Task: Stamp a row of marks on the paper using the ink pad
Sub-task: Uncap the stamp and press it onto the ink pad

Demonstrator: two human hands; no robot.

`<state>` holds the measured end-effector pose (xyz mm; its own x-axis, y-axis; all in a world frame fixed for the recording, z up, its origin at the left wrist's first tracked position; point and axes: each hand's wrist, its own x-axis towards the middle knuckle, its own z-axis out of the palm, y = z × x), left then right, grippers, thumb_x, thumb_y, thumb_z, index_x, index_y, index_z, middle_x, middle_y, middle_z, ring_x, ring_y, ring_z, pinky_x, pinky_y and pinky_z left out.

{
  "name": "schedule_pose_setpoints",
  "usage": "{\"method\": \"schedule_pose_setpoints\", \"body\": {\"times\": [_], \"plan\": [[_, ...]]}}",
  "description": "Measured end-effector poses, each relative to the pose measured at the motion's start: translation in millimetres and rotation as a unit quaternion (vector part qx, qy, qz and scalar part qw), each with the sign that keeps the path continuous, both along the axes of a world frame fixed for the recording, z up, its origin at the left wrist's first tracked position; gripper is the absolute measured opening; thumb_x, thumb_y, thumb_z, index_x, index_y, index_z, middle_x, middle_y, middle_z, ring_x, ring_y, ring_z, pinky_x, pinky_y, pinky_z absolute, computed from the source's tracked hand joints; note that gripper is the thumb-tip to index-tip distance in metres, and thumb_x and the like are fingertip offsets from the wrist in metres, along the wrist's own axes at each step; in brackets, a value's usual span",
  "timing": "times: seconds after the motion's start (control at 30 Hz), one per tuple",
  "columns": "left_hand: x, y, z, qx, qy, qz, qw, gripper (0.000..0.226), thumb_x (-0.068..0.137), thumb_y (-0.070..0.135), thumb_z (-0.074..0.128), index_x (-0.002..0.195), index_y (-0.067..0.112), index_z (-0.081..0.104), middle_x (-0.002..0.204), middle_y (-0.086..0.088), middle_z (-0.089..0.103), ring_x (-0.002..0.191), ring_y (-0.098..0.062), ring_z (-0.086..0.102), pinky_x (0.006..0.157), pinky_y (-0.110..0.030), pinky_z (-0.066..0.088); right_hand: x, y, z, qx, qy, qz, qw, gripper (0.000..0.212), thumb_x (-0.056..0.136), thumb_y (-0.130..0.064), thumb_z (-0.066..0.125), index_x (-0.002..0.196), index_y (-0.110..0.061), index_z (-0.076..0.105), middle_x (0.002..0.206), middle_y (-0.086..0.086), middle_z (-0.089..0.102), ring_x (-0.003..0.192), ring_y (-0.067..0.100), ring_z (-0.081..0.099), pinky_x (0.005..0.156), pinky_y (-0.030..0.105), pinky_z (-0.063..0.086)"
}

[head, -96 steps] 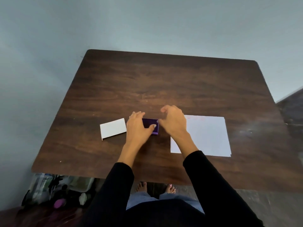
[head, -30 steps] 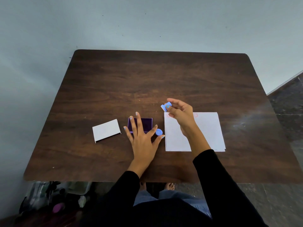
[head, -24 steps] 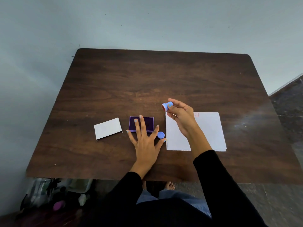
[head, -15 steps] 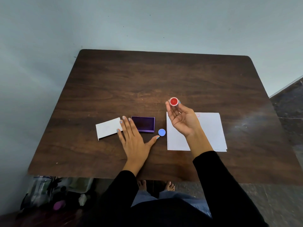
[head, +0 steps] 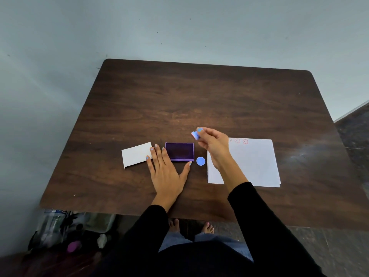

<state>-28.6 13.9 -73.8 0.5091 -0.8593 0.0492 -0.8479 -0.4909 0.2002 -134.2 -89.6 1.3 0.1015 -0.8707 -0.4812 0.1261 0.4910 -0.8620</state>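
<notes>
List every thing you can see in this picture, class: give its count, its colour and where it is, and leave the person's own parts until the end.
Table: one, dark brown wood, against a pale wall.
Ink pad: one, purple, open, middle of the table's near half.
White card: one, left of the ink pad.
Blue cap: one, round, between ink pad and paper.
Paper: white, right of the cap; sheet count unclear.
Smiley marks: at least three, red, along the paper's far edge.
Stamp: one, blue, above the table.
Clutter on the floor: left, under the table; too dim to count.
Left hand: flat, beside the ink pad.
Right hand: pinching the stamp.
Bare feet: two, under the table.
</notes>
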Motion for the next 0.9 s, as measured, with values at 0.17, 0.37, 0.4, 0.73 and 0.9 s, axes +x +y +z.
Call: {"method": "schedule_pose_setpoints", "body": {"times": [0.17,0.37,0.4,0.73,0.9], "plan": [[1,1,-1,-0.006,0.004,-0.003,1.0,0.091,0.082,0.072,0.033,0.138,0.001,0.034,0.154,-0.021,0.024,0.146,-0.03,0.012,0.118,-0.044,0.001,12,7,-2,0.082,-0.073,-0.007,0.994,0.016,0.077,-0.019,0.074,0.086,-0.007,0.069,0.067,0.002,0.067,0.056,0.007,0.057,0.06,0.018,0.053],[-1,1,1,0.008,0.007,-0.016,1.0,0.096,0.083,0.07,0.033,0.146,0.0,0.018,0.156,-0.019,0.017,0.147,-0.03,0.009,0.117,-0.042,-0.004,1,12,0,0.221,-0.334,-0.089,0.912,0.018,0.077,-0.016,0.072,0.09,-0.004,0.068,0.073,0.012,0.071,0.053,0.009,0.062,0.05,0.016,0.055],[-1,1,1,0.006,0.01,-0.019,1.0,0.096,0.084,0.07,0.033,0.147,0.0,0.016,0.156,-0.019,0.016,0.147,-0.03,0.008,0.117,-0.041,-0.004,1,12,1,0.225,-0.348,-0.088,0.906,0.018,0.076,-0.016,0.072,0.089,-0.003,0.068,0.076,0.013,0.071,0.054,0.01,0.064,0.051,0.017,0.056],[3,-1,-3,0.012,0.028,-0.03,0.999,0.094,0.085,0.068,0.03,0.147,0.001,0.009,0.158,-0.018,0.012,0.147,-0.029,0.006,0.119,-0.038,-0.001,0,9,-3,0.172,-0.26,-0.047,0.949,0.017,0.081,-0.005,0.066,0.099,-0.004,0.069,0.092,0.014,0.072,0.071,0.012,0.072,0.058,0.02,0.058],[3,0,-3,-0.007,0.033,-0.033,0.999,0.093,0.086,0.065,0.038,0.146,-0.002,0.015,0.155,-0.022,0.018,0.146,-0.031,0.013,0.119,-0.04,0.006,9,13,-12,-0.108,0.155,0.045,0.981,0.027,0.081,-0.016,0.071,0.106,-0.007,0.066,0.087,0.005,0.072,0.061,0.007,0.068,0.059,0.016,0.056]]}}
